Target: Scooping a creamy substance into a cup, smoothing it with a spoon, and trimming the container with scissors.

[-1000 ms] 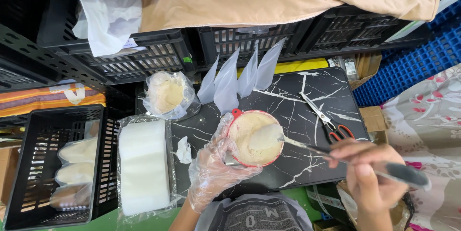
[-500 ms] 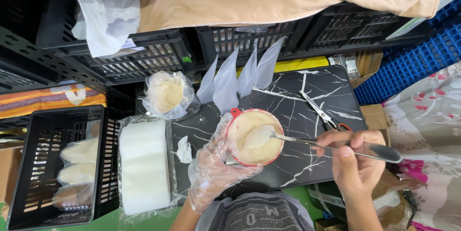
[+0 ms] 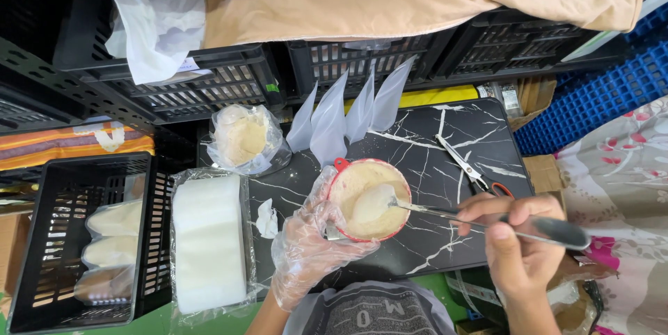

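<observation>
Bowl point(image 3: 369, 200) of pale paste sits over the black marble-pattern desk point(image 3: 445, 140), near its front edge. Your left hand point(image 3: 306, 244), in a clear plastic glove, has its grip closed on the bowl's near-left rim and side; red rim shows at the top and bottom.

Your right hand point(image 3: 518, 244) is bare, grip closed tight on the dark handle of a long metal spoon point(image 3: 445, 213). Spoon tip is in the paste, carrying a whitish lump at about bowl centre.

Key relation: spoon's long axis runs nearly level, handle out to your right, tip pointing left into the bowl. Bowl lies directly left of the right hand, and the left hand is the one touching it.

Around it:
- Scissors point(image 3: 470, 166) lie on the desk just beyond the spoon shaft, apart from it.
- Row of clear cone bags point(image 3: 348, 112) stands at the desk's far edge, behind the bowl.
- Bagged round of dough point(image 3: 242, 137) at the far left corner.
- White block in plastic wrap point(image 3: 209, 237) left of your gloved hand.
- Black crate point(image 3: 42, 189) further left, holding filled bags.
</observation>
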